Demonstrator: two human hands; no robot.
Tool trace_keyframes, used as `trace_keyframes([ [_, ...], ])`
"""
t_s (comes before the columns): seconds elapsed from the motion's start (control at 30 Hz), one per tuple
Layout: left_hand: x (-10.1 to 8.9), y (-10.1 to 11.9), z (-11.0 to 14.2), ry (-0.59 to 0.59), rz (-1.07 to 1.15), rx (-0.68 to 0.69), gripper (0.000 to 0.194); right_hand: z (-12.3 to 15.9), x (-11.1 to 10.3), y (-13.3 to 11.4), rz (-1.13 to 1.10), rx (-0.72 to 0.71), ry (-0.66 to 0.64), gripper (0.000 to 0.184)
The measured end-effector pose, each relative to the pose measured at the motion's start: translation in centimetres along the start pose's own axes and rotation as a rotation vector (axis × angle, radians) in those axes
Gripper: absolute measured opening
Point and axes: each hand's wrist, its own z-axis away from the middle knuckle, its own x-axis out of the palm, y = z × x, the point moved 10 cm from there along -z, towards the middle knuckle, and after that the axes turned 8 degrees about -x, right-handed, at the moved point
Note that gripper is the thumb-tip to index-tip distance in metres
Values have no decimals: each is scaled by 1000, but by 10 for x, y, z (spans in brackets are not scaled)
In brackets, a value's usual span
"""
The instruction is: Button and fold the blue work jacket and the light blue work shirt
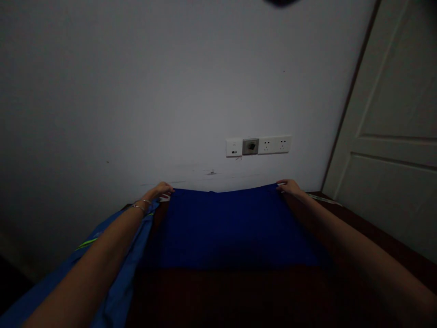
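A dark blue piece of fabric (227, 228) is stretched out in front of me, its far edge lifted and sagging slightly in the middle. My left hand (164, 187) pinches its far left corner, with a thin bracelet on that wrist. At the far right corner my right hand (288, 186) grips the same cloth between thumb and fingers. The near edge of the fabric lies toward me over a dark reddish-brown surface (225, 296). Dim light hides whether the cloth is a garment or a plain sheet.
Another blue cloth with a bright green stripe (136, 255) lies at the left, under my left forearm. Behind stands a pale wall (170, 91) with a row of sockets (269, 145). A panelled door (392, 136) is at the right. A flat whitish strip (324, 199) lies near the wall.
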Motion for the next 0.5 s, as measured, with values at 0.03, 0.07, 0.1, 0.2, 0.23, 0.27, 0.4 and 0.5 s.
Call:
trace_keyframes([
  [0.03,-10,6,11,-10,46,21,22,6,-10,-10,-20,-7,2,38],
  [0.07,-19,13,23,-19,82,42,23,13,-20,-19,-46,-14,5,37],
  [0.1,-30,19,35,-23,109,56,23,20,-31,-30,-82,-24,12,37],
  [0.2,-62,36,78,-5,134,85,24,50,-70,-62,-249,-60,57,37],
  [0.23,-72,41,94,-6,129,95,24,62,-84,-71,-292,-56,72,37],
  [0.27,-82,45,110,0,123,105,24,76,-99,-81,-329,-67,90,37],
  [0.4,-117,58,176,-15,77,172,23,142,-153,-120,-443,-158,86,39],
  [0.5,-136,58,226,-65,44,229,19,200,-186,-136,-462,-227,86,35],
])
